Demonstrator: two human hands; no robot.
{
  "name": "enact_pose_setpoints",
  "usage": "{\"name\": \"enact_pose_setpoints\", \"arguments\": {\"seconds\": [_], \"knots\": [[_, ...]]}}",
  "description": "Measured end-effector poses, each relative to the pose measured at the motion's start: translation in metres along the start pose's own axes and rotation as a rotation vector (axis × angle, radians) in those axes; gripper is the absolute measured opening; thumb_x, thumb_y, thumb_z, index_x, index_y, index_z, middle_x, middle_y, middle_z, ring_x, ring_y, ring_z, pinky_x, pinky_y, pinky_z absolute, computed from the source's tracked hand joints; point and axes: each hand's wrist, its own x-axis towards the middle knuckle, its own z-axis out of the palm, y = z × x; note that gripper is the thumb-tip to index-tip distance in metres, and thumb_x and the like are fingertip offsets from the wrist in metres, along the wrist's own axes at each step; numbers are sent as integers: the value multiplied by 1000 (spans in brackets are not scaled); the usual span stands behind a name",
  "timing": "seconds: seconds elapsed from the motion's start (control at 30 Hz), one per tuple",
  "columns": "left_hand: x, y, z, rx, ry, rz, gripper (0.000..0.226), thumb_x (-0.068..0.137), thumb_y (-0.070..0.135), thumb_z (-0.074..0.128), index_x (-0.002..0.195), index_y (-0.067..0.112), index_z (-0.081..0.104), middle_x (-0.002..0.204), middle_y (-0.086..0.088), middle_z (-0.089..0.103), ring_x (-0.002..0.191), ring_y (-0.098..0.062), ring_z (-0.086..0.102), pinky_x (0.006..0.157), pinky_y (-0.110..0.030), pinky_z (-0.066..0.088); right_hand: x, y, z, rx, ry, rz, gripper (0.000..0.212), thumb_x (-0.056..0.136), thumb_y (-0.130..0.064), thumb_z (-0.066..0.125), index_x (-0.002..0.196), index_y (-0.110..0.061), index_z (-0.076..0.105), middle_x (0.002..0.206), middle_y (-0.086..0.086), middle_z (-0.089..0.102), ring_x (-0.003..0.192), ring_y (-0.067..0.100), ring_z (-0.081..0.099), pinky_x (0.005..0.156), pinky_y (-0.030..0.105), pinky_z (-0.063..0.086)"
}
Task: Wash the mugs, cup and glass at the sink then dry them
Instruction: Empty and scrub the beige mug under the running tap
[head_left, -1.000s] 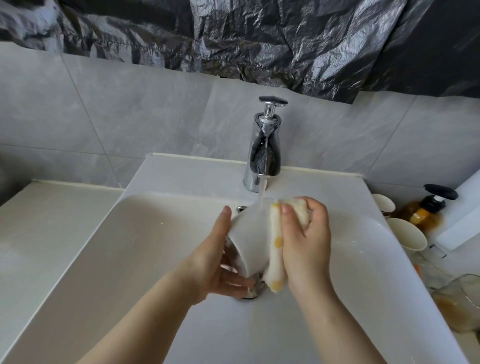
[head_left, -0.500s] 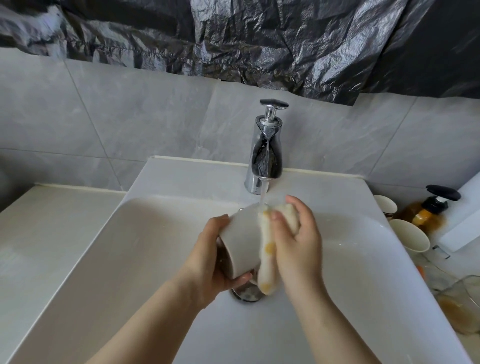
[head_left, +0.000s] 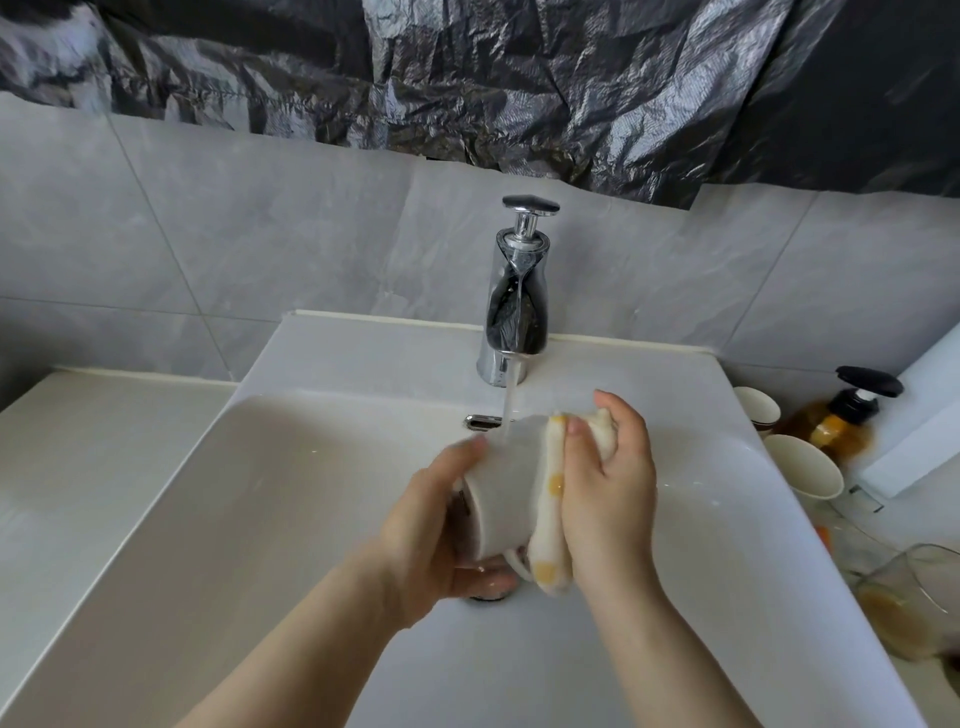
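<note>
Head view: cup, soap bottle, glass beside sink.

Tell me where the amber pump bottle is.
In the head view the amber pump bottle stands at the far right, off the sink's right rim, between a pale cup and a white block.
</note>
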Motion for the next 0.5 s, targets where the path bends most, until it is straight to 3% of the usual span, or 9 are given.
{"name": "enact_pose_setpoints", "arguments": {"seconds": [0.07, 0.13, 0.2, 0.27, 0.33, 0.43, 0.5], "knots": [[3, -6, 2, 140, 105, 122, 55, 67, 46, 75, 110, 25, 48, 101, -8, 61, 79, -27, 65, 60, -40, 58, -1, -1, 0, -38, 4, 30, 33, 91, -23, 58, 123, -30, 50, 98, -18, 55, 88, 5, 54, 62, -1, 35], [5, -8, 0, 125, 181, 163, 43, 78, 46, 67, 111, 26, 49, 107, -8, 61, 85, -27, 66, 64, -39, 59, -5, -4, 3, -116, -96, 32, 48, 87, -31, 63, 131, -34, 44, 104, -14, 54, 95, 12, 54, 66, -2, 37], [6, -6, -3, 28, 203, 112, 44, 78, 50, 63, 114, 25, 55, 110, -10, 64, 88, -28, 67, 63, -38, 57, -14, -8, 7, -245, -290, -22, 71, 78, -39, 70, 138, -42, 31, 114, -13, 52, 106, 10, 54, 83, 12, 44], [6, -3, -7, -70, 202, 67, 42, 78, 51, 61, 108, 21, 62, 95, -8, 70, 79, -24, 67, 60, -34, 54, -18, -8, 10, -361, -486, -89, 91, 71, -41, 76, 142, -47, 20, 122, -18, 41, 119, 3, 42, 101, 25, 38], [4, 0, -9, -114, 172, 54, 33, 82, 47, 57, 97, 19, 66, 78, -6, 70, 70, -22, 66, 62, -34, 53, -17, -9, 9, -347, -573, -88, 93, 71, -39, 77, 143, -49, 19, 121, -22, 37, 119, -2, 39, 98, 17, 36], [3, 0, -5, -121, 188, 57, 36, 80, 48, 61, 99, 18, 64, 88, -13, 66, 78, -31, 65, 76, -48, 56, -6, -5, 4, -120, -284, -9, 61, 84, -31, 67, 137, -40, 38, 120, -17, 50, 105, -3, 47, 74, -6, 32], [3, -1, -2, -110, 205, 69, 38, 80, 48, 62, 104, 18, 62, 95, -15, 64, 84, -35, 65, 83, -53, 54, -3, -3, 0, -84, -233, -14, 55, 87, -26, 64, 136, -38, 40, 119, -19, 49, 109, 2, 51, 71, -5, 33]]}}
